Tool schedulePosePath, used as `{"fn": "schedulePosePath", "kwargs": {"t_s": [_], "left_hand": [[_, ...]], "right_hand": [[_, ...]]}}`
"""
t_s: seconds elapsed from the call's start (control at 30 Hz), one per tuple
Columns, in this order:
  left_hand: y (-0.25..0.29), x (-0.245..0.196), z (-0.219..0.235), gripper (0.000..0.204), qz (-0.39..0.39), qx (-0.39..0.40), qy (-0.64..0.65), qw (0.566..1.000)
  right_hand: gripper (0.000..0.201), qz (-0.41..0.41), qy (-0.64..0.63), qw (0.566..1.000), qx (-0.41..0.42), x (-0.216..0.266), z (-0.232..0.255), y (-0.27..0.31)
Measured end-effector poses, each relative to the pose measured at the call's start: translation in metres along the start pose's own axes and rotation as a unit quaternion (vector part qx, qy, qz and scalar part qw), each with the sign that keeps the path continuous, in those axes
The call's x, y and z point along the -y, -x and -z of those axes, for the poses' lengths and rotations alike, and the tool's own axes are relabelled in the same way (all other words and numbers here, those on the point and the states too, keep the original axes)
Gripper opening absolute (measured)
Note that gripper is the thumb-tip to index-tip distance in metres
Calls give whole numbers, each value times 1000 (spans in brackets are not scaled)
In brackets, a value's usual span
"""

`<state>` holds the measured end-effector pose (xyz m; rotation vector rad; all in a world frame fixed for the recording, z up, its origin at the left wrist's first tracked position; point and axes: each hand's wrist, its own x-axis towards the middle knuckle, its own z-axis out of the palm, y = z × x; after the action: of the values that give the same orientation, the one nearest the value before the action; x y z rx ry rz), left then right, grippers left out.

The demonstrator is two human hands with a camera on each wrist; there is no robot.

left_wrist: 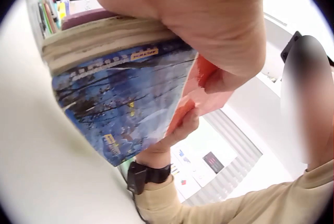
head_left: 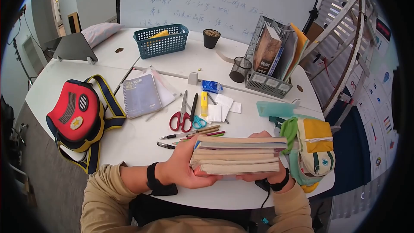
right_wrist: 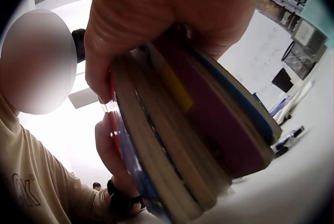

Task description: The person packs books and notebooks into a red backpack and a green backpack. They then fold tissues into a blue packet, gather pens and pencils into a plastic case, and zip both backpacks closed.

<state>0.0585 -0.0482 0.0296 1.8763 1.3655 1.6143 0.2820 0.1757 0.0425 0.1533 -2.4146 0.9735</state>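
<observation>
A stack of several worn books is held up above the table's front edge in the head view. My left hand grips its left end, thumb on the near side. The right hand holds the other end, partly hidden behind the stack. Below the left hand, the left wrist view shows the blue picture cover of an outer book. In the right wrist view the right hand clasps the books, one with a purple cover.
Red backpack and notebook lie left; scissors, pens and white papers lie beyond the books. A green-yellow bag is right. A basket, plant pot, mesh cup and file rack stand behind.
</observation>
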Motion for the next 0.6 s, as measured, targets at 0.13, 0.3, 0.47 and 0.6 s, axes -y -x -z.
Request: {"fn": "schedulePosePath", "kwargs": {"t_s": [0.13,0.3,0.47,0.6], "left_hand": [[13,6,-6,90,58,-31,102,993],[9,49,6,92,54,-15,112,992],[-6,63,18,95,46,0,101,994],[-13,68,22,95,20,0,61,998]], "right_hand": [[95,-85,-78,993,9,1,-3,5],[89,-202,-173,963,-41,6,-15,-4],[87,-209,-92,970,-83,-6,-23,-5],[82,-175,-99,973,-114,-19,-24,-8]]}}
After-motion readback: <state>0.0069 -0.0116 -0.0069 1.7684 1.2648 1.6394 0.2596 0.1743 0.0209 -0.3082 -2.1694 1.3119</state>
